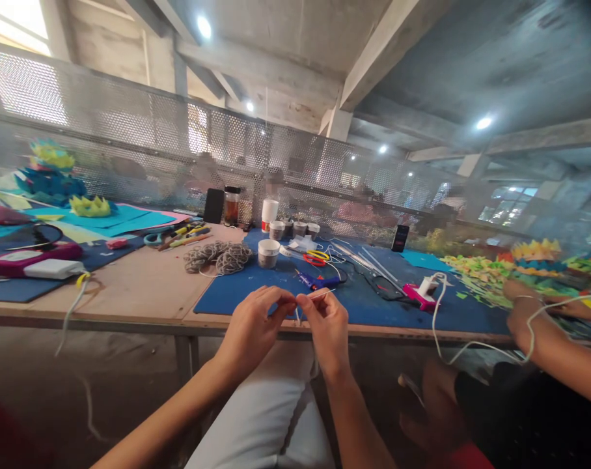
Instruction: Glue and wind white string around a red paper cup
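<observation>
One thin white strand (330,292), pinched in right hand (327,322) by the brown wooden tabletop's (146,283) near edge, left hand (256,319) meeting it, grip unclear; handwork apparently unfinished, blue glue gun (319,281) unheld.

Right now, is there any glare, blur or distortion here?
Head view: ceiling lamps glare white; head view, left side: the layered paper piece looks smeared; head view, outer edges: wide-angle stretch; head view, centre: left hand and right hand look clearer, but the thin white piece there is too fine to identify.
</observation>
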`<state>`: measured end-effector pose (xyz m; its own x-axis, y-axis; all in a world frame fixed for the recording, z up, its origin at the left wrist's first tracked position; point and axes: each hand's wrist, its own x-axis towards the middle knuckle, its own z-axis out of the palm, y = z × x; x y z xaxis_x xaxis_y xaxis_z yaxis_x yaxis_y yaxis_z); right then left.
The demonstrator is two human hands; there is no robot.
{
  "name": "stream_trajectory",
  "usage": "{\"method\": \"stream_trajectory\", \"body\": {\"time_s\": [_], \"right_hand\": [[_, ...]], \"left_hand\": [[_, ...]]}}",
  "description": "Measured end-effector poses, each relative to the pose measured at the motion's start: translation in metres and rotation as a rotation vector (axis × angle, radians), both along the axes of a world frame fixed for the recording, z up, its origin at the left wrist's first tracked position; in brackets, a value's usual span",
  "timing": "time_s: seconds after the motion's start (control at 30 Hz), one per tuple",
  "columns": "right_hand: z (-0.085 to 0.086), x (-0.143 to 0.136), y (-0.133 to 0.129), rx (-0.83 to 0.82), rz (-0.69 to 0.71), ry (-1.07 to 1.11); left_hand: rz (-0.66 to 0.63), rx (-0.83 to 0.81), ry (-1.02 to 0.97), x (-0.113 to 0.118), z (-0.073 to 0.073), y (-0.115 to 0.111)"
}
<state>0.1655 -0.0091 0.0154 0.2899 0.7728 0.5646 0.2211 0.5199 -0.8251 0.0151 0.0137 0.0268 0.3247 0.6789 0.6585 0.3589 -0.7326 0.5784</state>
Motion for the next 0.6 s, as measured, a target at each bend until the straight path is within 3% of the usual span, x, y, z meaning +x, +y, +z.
{"method": "stream_trajectory", "body": {"time_s": [0.17,0.6], "right_hand": [[0.0012,-0.0005,-0.0009,0.004,-0.006,-0.008],[-0.0003,-0.0012,0.0001,0.012,0.006,-0.005]], "left_hand": [[-0.153,-0.228,-0.076,-0.0004,-0.0014,-0.0011],[-0.166,-0.301,-0.106,0.0009,0.0010,-0.0045]]}}
